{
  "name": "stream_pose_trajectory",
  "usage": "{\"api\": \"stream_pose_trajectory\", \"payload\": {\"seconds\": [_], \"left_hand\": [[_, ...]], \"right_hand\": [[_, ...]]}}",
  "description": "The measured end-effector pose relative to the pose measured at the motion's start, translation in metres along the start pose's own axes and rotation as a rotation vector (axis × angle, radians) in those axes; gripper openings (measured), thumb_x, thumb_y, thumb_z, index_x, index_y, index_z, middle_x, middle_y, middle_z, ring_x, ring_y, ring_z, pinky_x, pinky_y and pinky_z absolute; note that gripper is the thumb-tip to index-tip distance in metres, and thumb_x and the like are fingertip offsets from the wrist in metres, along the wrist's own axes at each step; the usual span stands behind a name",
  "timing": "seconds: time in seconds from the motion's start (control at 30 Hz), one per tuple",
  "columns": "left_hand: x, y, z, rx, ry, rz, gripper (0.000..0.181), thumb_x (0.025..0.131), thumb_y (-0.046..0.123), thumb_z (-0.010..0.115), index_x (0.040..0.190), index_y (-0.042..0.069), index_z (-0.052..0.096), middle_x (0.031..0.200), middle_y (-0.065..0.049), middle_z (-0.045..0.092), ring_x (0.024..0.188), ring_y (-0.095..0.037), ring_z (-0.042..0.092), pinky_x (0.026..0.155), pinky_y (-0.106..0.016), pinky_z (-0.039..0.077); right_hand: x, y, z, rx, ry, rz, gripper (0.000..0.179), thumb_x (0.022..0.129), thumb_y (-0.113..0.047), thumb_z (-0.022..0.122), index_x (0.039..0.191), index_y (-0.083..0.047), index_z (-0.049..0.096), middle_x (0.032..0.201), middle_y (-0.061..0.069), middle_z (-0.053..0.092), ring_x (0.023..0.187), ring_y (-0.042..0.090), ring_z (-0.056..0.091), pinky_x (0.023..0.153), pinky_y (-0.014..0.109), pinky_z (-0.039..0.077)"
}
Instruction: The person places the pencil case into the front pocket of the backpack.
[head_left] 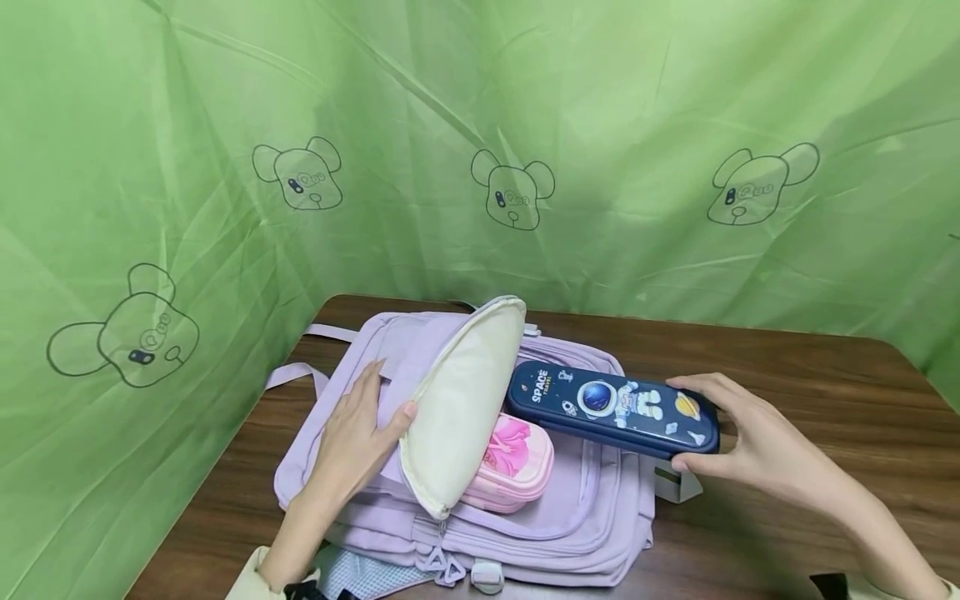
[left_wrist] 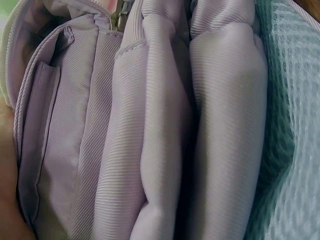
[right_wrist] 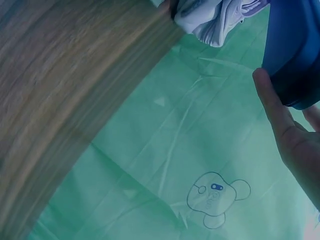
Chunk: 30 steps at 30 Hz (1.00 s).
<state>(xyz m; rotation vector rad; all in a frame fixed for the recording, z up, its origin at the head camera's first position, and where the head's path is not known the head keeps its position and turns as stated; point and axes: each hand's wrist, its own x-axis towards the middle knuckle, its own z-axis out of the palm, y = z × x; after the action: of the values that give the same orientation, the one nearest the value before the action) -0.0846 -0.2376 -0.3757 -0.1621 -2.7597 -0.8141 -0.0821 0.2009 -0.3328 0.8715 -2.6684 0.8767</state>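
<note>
A lilac backpack (head_left: 360, 521) lies on the table, its front pocket unzipped and the pale-lined flap (head_left: 468, 400) standing raised. My left hand (head_left: 352, 446) rests on the bag's left part, fingers spread fairly straight and thumb at the flap's edge. With thumb and fingers my right hand (head_left: 750, 429) grips the right end of a dark blue pencil case (head_left: 611, 404) printed with an astronaut. The case's other end reaches over the pocket opening beside the flap. Inside the pocket sits a pink pencil case (head_left: 525, 467) with a flower print, partly hidden by the flap.
Beneath the bag is a dark wooden table (head_left: 810, 358). A light blue mesh-like piece (head_left: 367, 575) shows at its front left. Straps (head_left: 300, 375) trail off the bag's left side. Green curtains (head_left: 600, 100) with bear drawings enclose the back and sides.
</note>
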Motion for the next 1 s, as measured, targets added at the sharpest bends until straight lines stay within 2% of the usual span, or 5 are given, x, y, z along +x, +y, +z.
{"api": "stream_pose_trajectory", "payload": {"seconds": [0.17, 0.53, 0.73, 0.93, 1.0], "left_hand": [[0.001, 0.000, 0.000, 0.006, -0.005, -0.021, 0.077, 0.091, 0.053, 0.047, 0.147, 0.005, 0.024, 0.149, -0.020, 0.025, 0.127, -0.045, 0.032, 0.098, -0.062, 0.026], [0.005, 0.007, 0.004, 0.007, -0.009, -0.045, 0.078, 0.091, 0.055, 0.046, 0.147, 0.005, 0.025, 0.149, -0.020, 0.025, 0.125, -0.045, 0.034, 0.095, -0.064, 0.028], [0.009, 0.011, 0.009, 0.018, -0.004, -0.042, 0.079, 0.090, 0.056, 0.047, 0.147, 0.006, 0.025, 0.149, -0.018, 0.025, 0.125, -0.044, 0.035, 0.092, -0.065, 0.030], [0.011, 0.014, 0.011, 0.014, -0.014, -0.053, 0.079, 0.090, 0.056, 0.047, 0.147, 0.006, 0.024, 0.150, -0.016, 0.024, 0.126, -0.042, 0.035, 0.091, -0.065, 0.030], [0.012, 0.014, 0.013, 0.009, -0.021, -0.055, 0.079, 0.090, 0.056, 0.046, 0.147, 0.006, 0.023, 0.150, -0.016, 0.024, 0.126, -0.042, 0.035, 0.091, -0.065, 0.030]], "right_hand": [[0.012, 0.006, 0.009, 0.021, -0.021, 0.019, 0.078, 0.064, -0.023, 0.087, 0.133, -0.015, 0.050, 0.121, -0.002, 0.049, 0.097, 0.006, 0.049, 0.077, 0.010, 0.043], [0.023, 0.020, 0.022, 0.075, -0.070, 0.150, 0.078, 0.071, -0.024, 0.082, 0.138, -0.026, 0.042, 0.127, -0.001, 0.046, 0.103, 0.013, 0.047, 0.081, 0.022, 0.041], [0.023, 0.027, 0.026, 0.104, -0.071, 0.165, 0.078, 0.072, -0.024, 0.082, 0.139, -0.028, 0.041, 0.130, -0.002, 0.045, 0.107, 0.013, 0.045, 0.083, 0.022, 0.038], [0.030, 0.030, 0.030, 0.129, -0.077, 0.171, 0.078, 0.073, -0.022, 0.081, 0.139, -0.029, 0.041, 0.132, -0.003, 0.043, 0.110, 0.019, 0.045, 0.086, 0.031, 0.039], [0.033, 0.031, 0.032, 0.143, -0.084, 0.177, 0.078, 0.073, -0.021, 0.081, 0.140, -0.026, 0.041, 0.132, -0.003, 0.043, 0.109, 0.020, 0.045, 0.086, 0.028, 0.039]]}}
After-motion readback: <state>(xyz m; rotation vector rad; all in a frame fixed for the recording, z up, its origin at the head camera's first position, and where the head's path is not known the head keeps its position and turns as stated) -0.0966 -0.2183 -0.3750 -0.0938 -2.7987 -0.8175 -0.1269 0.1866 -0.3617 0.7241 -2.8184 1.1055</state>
